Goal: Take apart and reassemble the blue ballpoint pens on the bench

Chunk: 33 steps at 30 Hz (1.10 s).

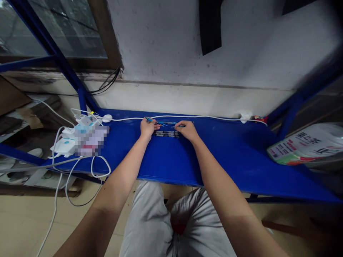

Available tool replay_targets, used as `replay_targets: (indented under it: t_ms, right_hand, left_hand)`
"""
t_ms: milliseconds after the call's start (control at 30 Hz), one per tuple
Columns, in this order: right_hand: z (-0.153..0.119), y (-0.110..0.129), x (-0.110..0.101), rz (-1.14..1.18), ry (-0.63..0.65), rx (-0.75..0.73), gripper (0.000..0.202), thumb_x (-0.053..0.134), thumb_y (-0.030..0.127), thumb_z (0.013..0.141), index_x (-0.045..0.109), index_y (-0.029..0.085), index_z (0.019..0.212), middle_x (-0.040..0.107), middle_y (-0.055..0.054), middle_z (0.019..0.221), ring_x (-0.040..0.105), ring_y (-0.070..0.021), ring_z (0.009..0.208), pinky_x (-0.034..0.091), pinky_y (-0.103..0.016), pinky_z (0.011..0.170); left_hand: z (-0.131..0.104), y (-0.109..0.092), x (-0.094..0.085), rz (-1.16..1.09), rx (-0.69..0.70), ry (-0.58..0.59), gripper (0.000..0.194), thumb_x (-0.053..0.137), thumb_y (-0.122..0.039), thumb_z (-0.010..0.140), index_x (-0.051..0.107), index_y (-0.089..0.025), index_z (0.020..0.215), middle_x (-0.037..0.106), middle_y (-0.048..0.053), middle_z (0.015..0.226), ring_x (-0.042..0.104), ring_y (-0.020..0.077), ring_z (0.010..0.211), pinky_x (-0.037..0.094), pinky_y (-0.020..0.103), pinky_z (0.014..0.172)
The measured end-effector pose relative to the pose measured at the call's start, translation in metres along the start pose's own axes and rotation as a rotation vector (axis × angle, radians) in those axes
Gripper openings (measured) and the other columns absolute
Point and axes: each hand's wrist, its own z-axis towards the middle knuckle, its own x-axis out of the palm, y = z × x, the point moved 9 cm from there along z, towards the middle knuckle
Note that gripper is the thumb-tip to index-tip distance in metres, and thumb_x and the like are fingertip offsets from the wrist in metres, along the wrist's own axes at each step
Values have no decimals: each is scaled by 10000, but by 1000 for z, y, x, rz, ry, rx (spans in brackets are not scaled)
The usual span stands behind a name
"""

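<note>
My left hand [148,127] is closed around a slim blue pen [157,122], its narrow end pointing right. Across from it, my right hand [187,130] pinches a thin dark piece like a pen part [181,126], its pale tip facing the blue pen. The two tips are a small distance apart. Just below the hands, several black-and-silver pens [166,134] lie side by side on the blue shelf [171,157]. Behind the fingers, another blue slender piece [171,123] lies on the surface; its exact kind is too small to tell.
White power strips and plugs [65,144] with loose cables sit at the left. A white cable [187,116] runs along the back edge by the wall. At the right lies a large bottle [308,144] with printed lettering. A white crumpled item [245,117] is at the back right.
</note>
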Motion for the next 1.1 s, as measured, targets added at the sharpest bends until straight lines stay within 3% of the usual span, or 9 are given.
replay_targets:
  t_ms: [267, 500, 900, 1100]
  right_hand:
    - [-1, 4, 2, -60, -6, -19, 166, 758, 271, 739, 817, 181, 865, 760, -37, 807, 619, -178, 714, 453, -311, 721]
    - [-4, 12, 6, -99, 2, -87, 197, 735, 242, 749, 836, 189, 910, 765, -25, 807, 627, -170, 700, 462, -293, 714]
    - [0, 2, 10, -11, -2, -57, 209, 750, 266, 729, 824, 187, 907, 734, -13, 757, 615, -167, 669, 447, -291, 658]
    - [1, -1, 11, 1, -1, -54, 143, 757, 290, 766, 815, 202, 862, 758, -32, 813, 653, -190, 740, 490, -321, 731]
  left_hand:
    - [2, 2, -1, -1, 12, 7, 224, 717, -170, 919, 495, -194, 908, 670, 8, 772, 762, 184, 621, 640, 311, 657]
    - [1, 2, 0, 47, -7, -8, 132, 574, -123, 983, 477, -193, 928, 663, 9, 788, 760, 165, 650, 659, 337, 722]
    - [-1, 0, 2, 32, 7, 4, 129, 521, -80, 994, 482, -180, 922, 662, 26, 807, 755, 172, 632, 651, 329, 656]
    - [0, 2, 1, 38, 2, 1, 124, 521, -87, 991, 483, -183, 924, 665, 15, 801, 759, 167, 640, 658, 334, 686]
